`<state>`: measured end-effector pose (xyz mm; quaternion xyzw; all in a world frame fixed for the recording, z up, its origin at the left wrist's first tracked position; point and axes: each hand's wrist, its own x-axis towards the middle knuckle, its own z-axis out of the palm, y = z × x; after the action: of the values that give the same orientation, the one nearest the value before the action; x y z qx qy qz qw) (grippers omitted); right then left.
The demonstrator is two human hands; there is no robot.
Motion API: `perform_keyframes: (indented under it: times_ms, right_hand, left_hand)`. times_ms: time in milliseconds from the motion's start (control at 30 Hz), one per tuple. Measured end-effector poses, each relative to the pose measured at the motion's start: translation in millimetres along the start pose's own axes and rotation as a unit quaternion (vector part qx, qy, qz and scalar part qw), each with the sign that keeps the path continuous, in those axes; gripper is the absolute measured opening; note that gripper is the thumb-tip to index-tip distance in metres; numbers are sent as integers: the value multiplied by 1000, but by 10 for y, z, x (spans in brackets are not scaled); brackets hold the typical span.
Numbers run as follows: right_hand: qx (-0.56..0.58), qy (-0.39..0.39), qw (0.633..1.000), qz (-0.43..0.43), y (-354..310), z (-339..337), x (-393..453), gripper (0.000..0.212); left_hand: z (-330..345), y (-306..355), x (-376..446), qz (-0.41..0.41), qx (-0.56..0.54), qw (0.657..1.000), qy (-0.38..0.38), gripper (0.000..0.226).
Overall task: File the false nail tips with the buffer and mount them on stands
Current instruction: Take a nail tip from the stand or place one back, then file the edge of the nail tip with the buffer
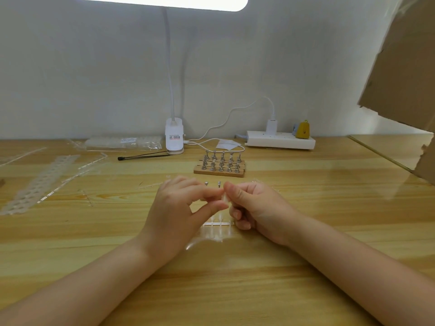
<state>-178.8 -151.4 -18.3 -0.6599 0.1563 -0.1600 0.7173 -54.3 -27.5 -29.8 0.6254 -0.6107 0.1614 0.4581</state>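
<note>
My two bare forearms reach in from the near edge of the tabletop [306, 290]. The left hand [174, 215] and right hand [254, 208] meet at mid-tabletop, fingers pinching one clear false nail tip [224, 199] between them, above a clear plastic sprue [215, 225]. No buffer is visible. I judge steady, light pressure best; the tip looks small and slippery. Just beyond stands a wooden rack of metal stands [220, 164]. A clip lamp [174, 135] and power strip [280, 138] line the far edge.
</note>
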Motion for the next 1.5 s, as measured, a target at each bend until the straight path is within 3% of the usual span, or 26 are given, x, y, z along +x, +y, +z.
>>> perform_keyframes:
  times_ms: [267, 367, 433, 500, 567, 633, 767, 900, 1133, 1267, 1400, 1500]
  right_hand:
    - [-33, 71, 997, 2, 8, 50, -23, 44]
    - [-95, 129, 986, -43, -36, -1, -28, 44]
    - [-208, 212, 950, -95, -53, -111, -21, 28]
    - [-355, 295, 876, -136, -55, -269, -6, 10]
    - [-495, 322, 794, -146, -37, -401, 6, 8]
    - [-550, 313, 764, -123, 4, -469, 32, 14]
    - [-570, 281, 768, -76, 81, -447, 76, 20]
    - [-578, 281, 762, -80, 93, -413, 106, 19]
    - [-539, 280, 789, -88, 116, -477, 104, 16]
    - [-571, 284, 761, -121, 139, -472, 101, 16]
    - [-548, 317, 744, -215, 109, -407, 45, 11]
    - [-503, 278, 780, -249, 74, -291, -6, 8]
  left_hand:
    - [26, 6, -12, -41, -21, 999, -5, 22]
    - [14, -20, -12, -50, 4, 999, 13, 22]
    - [5, -47, -10, -62, 16, 998, 13, 22]
    - [2, -71, -8, -79, 24, 996, 16, 22]
    - [2, -80, -8, -101, 26, 994, 22, 23]
    - [1, -79, -9, -111, 25, 993, 23, 23]
    - [4, -82, -12, -122, 24, 992, 19, 23]
    - [7, -91, -19, -125, 23, 992, 13, 23]
    - [6, -86, -14, -134, 18, 991, -1, 21]
    - [6, -76, -14, -133, 18, 991, -3, 21]
    - [-3, -54, -13, -131, 3, 991, 6, 23]
    - [-10, -24, -5, -110, -22, 993, 24, 22]
